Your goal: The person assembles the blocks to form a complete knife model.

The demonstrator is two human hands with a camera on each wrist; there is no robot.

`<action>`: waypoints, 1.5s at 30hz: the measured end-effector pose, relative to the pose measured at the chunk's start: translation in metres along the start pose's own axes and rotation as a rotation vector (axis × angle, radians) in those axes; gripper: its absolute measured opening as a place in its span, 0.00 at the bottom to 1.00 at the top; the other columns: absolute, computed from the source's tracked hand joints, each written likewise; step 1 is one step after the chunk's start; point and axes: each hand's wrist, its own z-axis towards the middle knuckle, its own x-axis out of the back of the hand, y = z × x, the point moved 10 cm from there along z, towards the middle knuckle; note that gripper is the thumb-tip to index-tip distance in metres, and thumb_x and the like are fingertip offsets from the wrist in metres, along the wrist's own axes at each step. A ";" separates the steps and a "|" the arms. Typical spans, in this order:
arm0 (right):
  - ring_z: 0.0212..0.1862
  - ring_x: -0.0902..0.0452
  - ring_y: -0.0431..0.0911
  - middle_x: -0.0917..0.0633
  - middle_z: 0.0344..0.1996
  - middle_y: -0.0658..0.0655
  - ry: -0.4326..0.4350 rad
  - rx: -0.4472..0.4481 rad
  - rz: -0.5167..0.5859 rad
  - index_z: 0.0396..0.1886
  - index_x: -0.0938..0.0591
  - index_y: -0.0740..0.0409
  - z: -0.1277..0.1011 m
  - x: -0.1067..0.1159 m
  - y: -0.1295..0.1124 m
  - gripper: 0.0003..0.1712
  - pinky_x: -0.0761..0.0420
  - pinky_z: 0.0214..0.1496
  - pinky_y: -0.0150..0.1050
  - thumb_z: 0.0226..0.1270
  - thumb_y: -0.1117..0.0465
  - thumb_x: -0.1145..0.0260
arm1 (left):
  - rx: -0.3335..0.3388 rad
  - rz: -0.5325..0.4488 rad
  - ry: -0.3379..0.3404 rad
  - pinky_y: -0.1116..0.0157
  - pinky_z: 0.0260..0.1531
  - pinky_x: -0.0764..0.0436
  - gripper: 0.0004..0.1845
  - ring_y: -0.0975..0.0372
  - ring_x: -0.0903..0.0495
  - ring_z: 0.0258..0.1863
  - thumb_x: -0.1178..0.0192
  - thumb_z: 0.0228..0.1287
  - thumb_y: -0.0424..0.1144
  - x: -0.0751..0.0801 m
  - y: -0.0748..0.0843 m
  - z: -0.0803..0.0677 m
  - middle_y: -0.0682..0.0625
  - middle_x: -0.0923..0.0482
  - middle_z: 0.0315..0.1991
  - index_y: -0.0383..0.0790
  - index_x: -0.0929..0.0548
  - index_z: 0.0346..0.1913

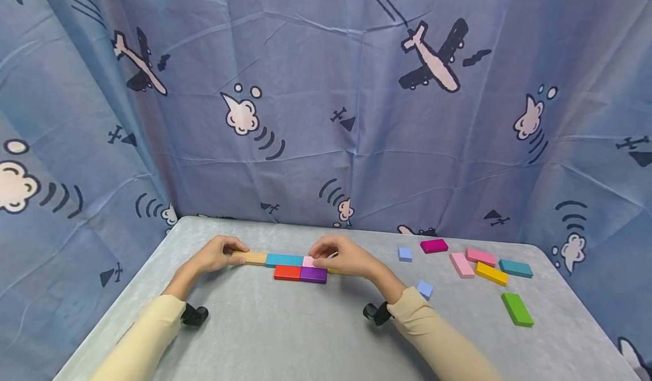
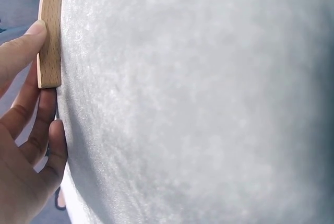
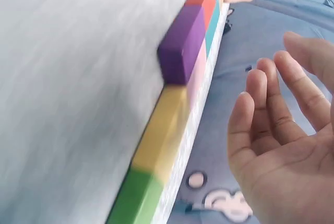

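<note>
My left hand [image 1: 216, 255] pinches a natural-wood block [image 1: 254, 258] at the left end of a row; the left wrist view shows the thumb against its near face. Along the row follow a teal block [image 1: 284, 260], a pale pink block [image 1: 308, 261], a yellow block [image 3: 159, 130] and a green block [image 3: 135, 198]. A red block [image 1: 287, 273] and a purple block [image 1: 313, 275] lie end to end along its near side. My right hand [image 1: 346, 255] hovers by the pink and yellow blocks, fingers loosely bent, nothing held; in the head view it hides the green block.
On the table's right lie loose blocks: magenta [image 1: 434, 246], two small blue ones, two pink, a yellow [image 1: 491, 274], a teal [image 1: 515, 268] and a green [image 1: 517, 309]. One blue block [image 1: 424, 289] sits beside my right forearm. A patterned curtain [image 1: 326, 115] hangs behind the table.
</note>
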 end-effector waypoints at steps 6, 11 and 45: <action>0.40 0.25 0.55 0.19 0.37 0.62 0.016 -0.027 0.012 0.41 0.18 0.62 -0.033 0.022 -0.004 0.09 0.25 0.44 0.50 0.60 0.69 0.34 | -0.004 0.008 -0.004 0.62 0.36 0.25 0.10 0.57 0.24 0.34 0.31 0.52 0.31 -0.001 0.001 -0.002 0.48 0.18 0.35 0.36 0.15 0.39; 0.39 0.24 0.49 0.18 0.38 0.59 0.049 -0.056 -0.048 0.42 0.18 0.61 -0.059 0.042 0.030 0.10 0.24 0.43 0.47 0.61 0.64 0.33 | 0.004 0.010 -0.001 0.61 0.37 0.26 0.10 0.58 0.24 0.35 0.31 0.53 0.32 -0.001 0.000 -0.001 0.50 0.19 0.35 0.38 0.15 0.40; 0.42 0.22 0.42 0.21 0.47 0.62 0.363 -0.442 -0.277 0.53 0.23 0.64 -0.284 0.196 0.117 0.25 0.23 0.40 0.32 0.60 0.55 0.32 | -0.013 -0.044 0.000 0.65 0.33 0.26 0.11 0.57 0.25 0.33 0.31 0.52 0.30 0.002 0.005 -0.001 0.45 0.19 0.35 0.32 0.16 0.40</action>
